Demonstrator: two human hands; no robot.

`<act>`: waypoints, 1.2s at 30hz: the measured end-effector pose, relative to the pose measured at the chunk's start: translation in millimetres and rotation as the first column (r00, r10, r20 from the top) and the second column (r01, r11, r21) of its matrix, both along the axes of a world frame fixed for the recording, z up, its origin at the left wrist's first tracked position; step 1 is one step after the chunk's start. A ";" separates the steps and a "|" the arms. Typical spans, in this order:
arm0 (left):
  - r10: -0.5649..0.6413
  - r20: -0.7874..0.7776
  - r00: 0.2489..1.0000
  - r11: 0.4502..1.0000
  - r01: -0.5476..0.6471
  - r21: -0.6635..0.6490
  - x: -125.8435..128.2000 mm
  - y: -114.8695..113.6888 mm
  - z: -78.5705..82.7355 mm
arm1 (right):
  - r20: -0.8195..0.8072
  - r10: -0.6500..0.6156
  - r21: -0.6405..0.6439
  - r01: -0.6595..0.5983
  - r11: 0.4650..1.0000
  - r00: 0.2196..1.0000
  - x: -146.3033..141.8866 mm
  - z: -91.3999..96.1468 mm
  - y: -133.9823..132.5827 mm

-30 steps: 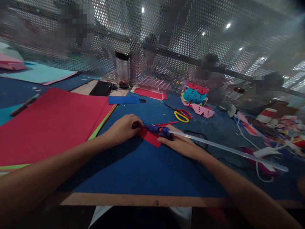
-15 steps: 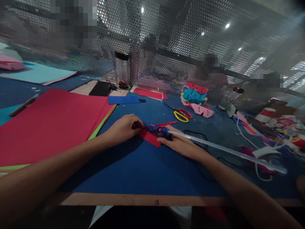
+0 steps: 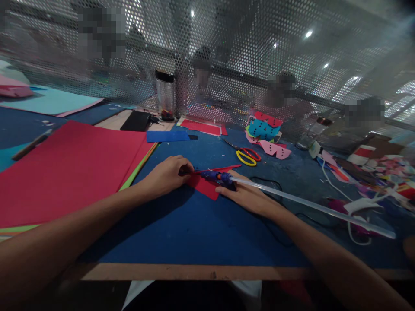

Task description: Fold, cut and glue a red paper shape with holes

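My right hand (image 3: 241, 192) is wrapped round a blue hot glue gun (image 3: 212, 175). A long clear glue stick (image 3: 292, 195) juts from its back end toward the lower right. The gun's nozzle points left, over a small red paper piece (image 3: 205, 188) on the blue table mat. My left hand (image 3: 171, 175) pinches the left end of that red paper, close to the nozzle, with fingertips partly hidden. One strip of the red paper stands up behind the gun. Whether glue is on the paper I cannot make out.
Large red sheets (image 3: 74, 172) lie at left. Beyond my hands are scissors (image 3: 248, 156), a blue strip (image 3: 167, 136), a black phone-like slab (image 3: 136, 121), a jar (image 3: 166, 95) and dotted paper shapes (image 3: 264, 128). A white power strip (image 3: 361, 206) and paper scraps fill the right.
The glue gun and its stick have shifted very slightly to the right. Both hands stay almost where they were, still on the gun and the red paper.
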State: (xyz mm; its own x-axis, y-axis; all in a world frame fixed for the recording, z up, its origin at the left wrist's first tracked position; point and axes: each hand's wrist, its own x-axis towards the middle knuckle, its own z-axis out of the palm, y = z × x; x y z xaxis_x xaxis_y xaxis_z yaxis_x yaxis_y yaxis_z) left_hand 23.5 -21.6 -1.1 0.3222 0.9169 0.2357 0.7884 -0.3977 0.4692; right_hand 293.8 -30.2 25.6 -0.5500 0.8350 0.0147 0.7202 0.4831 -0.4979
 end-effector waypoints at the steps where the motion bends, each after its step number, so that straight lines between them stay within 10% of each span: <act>1: 0.002 -0.001 1.000 1.000 -0.002 -0.003 0.0 -0.2 0.2 | 0.002 -0.001 0.000 0.001 1.000 1.000 0.1 0.5 -0.2; 36: 0.008 0.009 1.000 1.000 -0.007 -0.011 0.3 -1.3 2.3 | -0.011 -0.012 -0.001 0.012 1.000 1.000 27.5 -1.5 5.4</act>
State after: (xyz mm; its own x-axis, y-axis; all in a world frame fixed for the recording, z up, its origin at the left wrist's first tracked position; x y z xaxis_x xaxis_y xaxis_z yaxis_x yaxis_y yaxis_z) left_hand 23.7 -22.9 1.2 0.3132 0.9217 0.2290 0.7869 -0.3868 0.4808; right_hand 321.3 -24.8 24.1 -0.5396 0.8417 0.0199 0.7205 0.4739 -0.5062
